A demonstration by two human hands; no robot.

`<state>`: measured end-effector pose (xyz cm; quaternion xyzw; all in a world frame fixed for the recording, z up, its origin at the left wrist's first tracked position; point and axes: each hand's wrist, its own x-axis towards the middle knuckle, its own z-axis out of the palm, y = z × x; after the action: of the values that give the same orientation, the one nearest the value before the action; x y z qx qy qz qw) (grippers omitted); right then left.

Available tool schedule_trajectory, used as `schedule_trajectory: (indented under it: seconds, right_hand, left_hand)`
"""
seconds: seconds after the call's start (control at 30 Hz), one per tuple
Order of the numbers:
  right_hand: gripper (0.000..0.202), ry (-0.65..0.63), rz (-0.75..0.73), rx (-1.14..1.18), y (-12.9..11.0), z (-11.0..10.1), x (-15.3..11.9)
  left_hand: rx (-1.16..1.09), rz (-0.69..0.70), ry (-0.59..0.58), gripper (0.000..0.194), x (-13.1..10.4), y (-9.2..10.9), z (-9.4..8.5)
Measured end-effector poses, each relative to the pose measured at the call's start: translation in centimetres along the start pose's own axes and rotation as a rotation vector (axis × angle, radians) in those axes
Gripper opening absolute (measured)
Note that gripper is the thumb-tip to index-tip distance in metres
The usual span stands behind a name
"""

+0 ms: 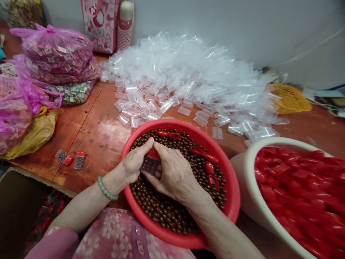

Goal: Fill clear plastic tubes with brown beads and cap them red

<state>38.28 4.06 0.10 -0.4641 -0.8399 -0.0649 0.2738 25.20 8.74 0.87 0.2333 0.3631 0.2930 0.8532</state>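
My left hand [137, 160] and my right hand [174, 169] meet over a red basin [235, 196] of brown beads [159, 207]. Between them they hold a small clear container [150, 165] filled with brown beads and topped by a red cap [153, 154]. Both thumbs press close to the cap, and the right fingers curl round the container's side. Several loose red caps [209, 168] lie on the beads. Two filled containers [80, 160] with red ends rest on the table, left of the basin.
Clear plastic sleeves [183, 72] are heaped behind the basin. A white bucket [249, 172] of red caps stands at the right. Pink bags [56, 54] and a yellow basket [292, 99] flank the heap. At lower left is a box [16, 201] holding filled containers.
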Motion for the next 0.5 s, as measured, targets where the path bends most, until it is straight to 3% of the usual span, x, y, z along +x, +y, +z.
schedule_trajectory:
  seconds: [0.13,0.27,0.5]
  right_hand:
    - [0.066,0.117,-0.009,0.047,-0.1,-0.3,-0.3]
    - [0.064,0.128,-0.053,0.017,0.1,-0.8,-0.4]
    - [0.064,0.104,-0.076,-0.046,0.4,-1.3,-0.8]
  left_hand:
    - [0.022,-0.051,0.114,0.033,-0.4,-0.3,1.4]
    - [0.058,-0.003,0.224,0.029,-0.7,-0.7,2.2]
    - [0.142,0.097,0.180,0.036,-0.1,-1.7,2.4]
